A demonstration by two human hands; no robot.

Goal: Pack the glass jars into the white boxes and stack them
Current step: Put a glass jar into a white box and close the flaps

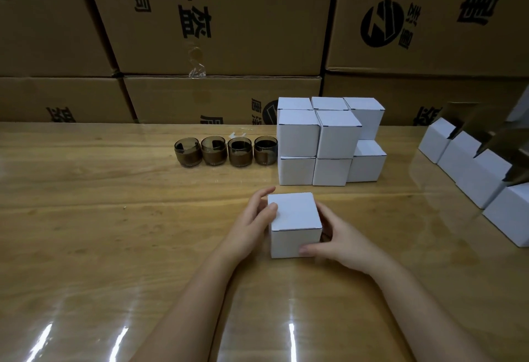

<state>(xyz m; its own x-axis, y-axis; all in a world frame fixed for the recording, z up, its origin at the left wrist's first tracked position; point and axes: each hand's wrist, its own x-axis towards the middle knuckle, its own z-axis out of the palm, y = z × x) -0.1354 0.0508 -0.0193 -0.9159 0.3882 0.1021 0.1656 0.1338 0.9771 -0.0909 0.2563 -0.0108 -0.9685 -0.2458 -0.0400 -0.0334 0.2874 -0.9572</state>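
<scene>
Hidden: what is inside the closed white box [294,224] cannot be seen; the row of open white boxes [469,167] at right runs off the frame edge
Left hand: the left hand [254,218] grips the box's left side, thumb on the lid's edge
Right hand: the right hand [335,238] clasps the right side, thumb pressed on the front face, other fingers mostly hidden behind the box
Box: upright on the wooden table [114,218], near the stacked white boxes [317,141]
Jars: four glass jars [226,151] stand in a row just left of the stack
</scene>
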